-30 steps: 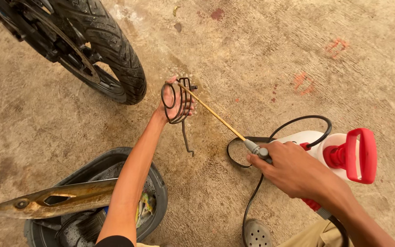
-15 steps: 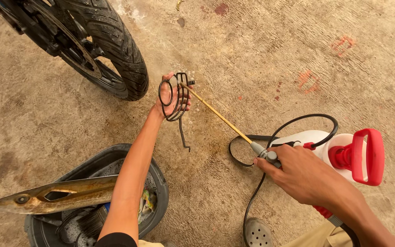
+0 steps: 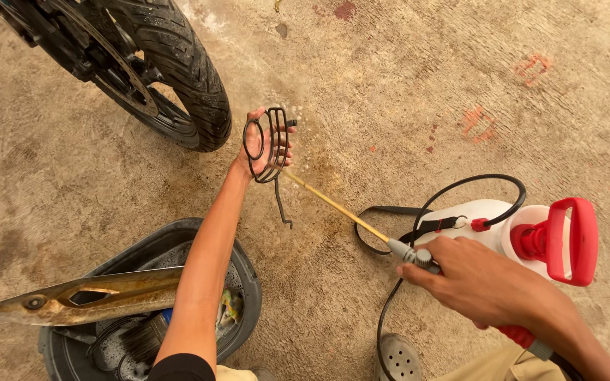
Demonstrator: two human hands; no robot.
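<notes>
My left hand (image 3: 266,144) is stretched out ahead and grips a black bent-wire metal part (image 3: 274,149) with loops and a hooked tail hanging down. My right hand (image 3: 471,279) holds the grip of a spray wand (image 3: 337,207), a thin brass tube whose tip points at the metal part. Fine droplets show around the part. A white pressure sprayer tank (image 3: 492,226) with a red pump handle (image 3: 566,240) lies on the ground by my right hand, its black hose (image 3: 460,187) looping above it.
A motorcycle wheel with a black tyre (image 3: 178,63) stands at the upper left on the concrete floor (image 3: 425,85). A black basin (image 3: 245,282) below my left arm holds a muddy elongated panel (image 3: 86,296) and brushes. A grey perforated shoe (image 3: 398,358) shows at the bottom.
The view has shifted slightly; my left hand and the metal part sit a little lower-left in frame. The wand stays aimed at the part, and droplets now appear around it.
</notes>
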